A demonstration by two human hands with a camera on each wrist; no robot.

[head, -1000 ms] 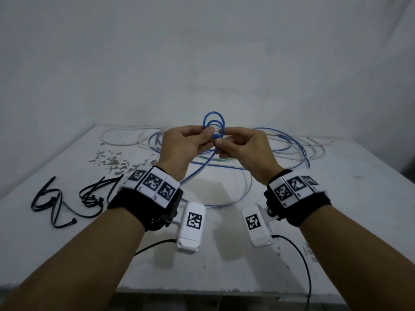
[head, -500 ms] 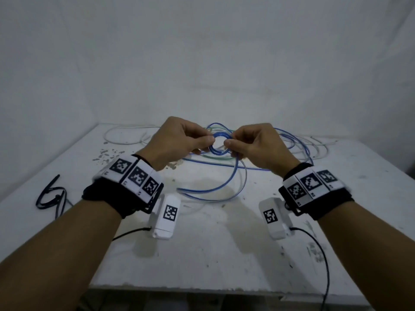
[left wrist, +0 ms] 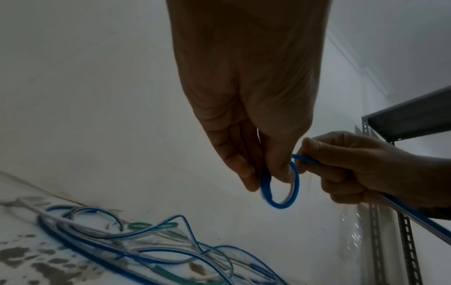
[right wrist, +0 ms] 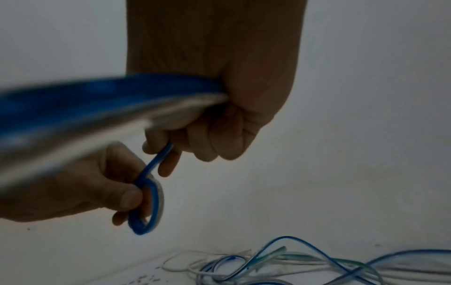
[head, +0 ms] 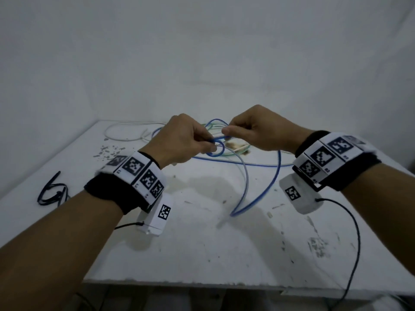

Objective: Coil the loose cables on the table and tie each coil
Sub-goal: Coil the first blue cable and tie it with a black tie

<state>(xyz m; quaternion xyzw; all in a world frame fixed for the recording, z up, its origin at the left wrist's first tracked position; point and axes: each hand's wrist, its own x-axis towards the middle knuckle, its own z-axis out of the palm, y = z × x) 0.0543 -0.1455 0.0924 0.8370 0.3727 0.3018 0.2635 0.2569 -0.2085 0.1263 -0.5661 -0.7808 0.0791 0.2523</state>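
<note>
Blue cable [head: 265, 191] wound in small loop, pinched by left hand [head: 179, 140] fingers; right hand [head: 258, 131] fingers grip strand.

A bare workroom: stained white table [head: 202, 254], plain white walls, slotted metal shelving [left wrist: 405, 241] (grey).

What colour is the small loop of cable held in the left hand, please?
Blue with a pale edge; the small loop shows best in the left wrist view.
</note>
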